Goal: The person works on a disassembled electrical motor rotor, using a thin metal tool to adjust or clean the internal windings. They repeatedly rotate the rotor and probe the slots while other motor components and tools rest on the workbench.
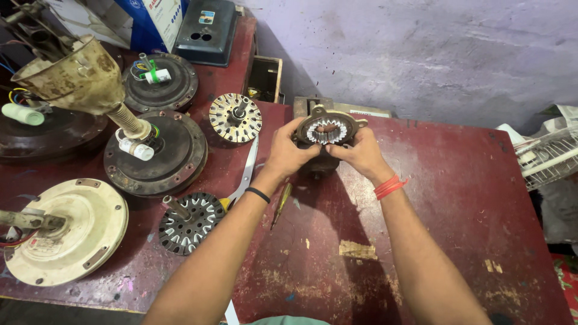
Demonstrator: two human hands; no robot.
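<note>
Both hands clamped on a toothed motor stator ring, upper centre of the frame.

We hold the stator ring (328,129) tilted toward the camera above the red bench (457,198), the left hand (288,151) closed on its left rim and the right hand (360,151) closed on its right rim, fingertips reaching into the toothed bore. A dark part sits just beneath the ring; we cannot tell whether they touch. To work well here, we judge that the grip should stay on the outer rim, with even pressure on both sides and fingers kept off the tooth edges. At lower left lie a slotted rotor (188,221), scissors (245,174) and a cream fan housing (66,238).
</note>
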